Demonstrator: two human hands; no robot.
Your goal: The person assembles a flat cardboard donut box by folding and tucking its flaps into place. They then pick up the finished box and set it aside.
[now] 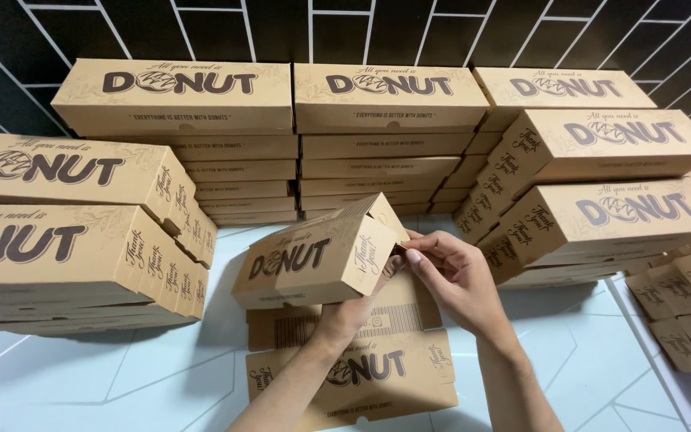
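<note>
Flat unfolded brown cardboard box blanks (377, 372) lie nearest me on the pale tiled desk (121, 376), so some boxes aren't made up yet. Just above them my left hand (349, 316) is clamped under a half-folded brown cardboard box (313, 260), tilted, while my right hand (449, 272) pinches the end flap, probably tucking it, hard to tell. Plenty's done already: finished long brown boxes with dark lettering stacked on the left (73, 232), along the black tiled wall (385, 136) and on the right (601, 200).
</note>
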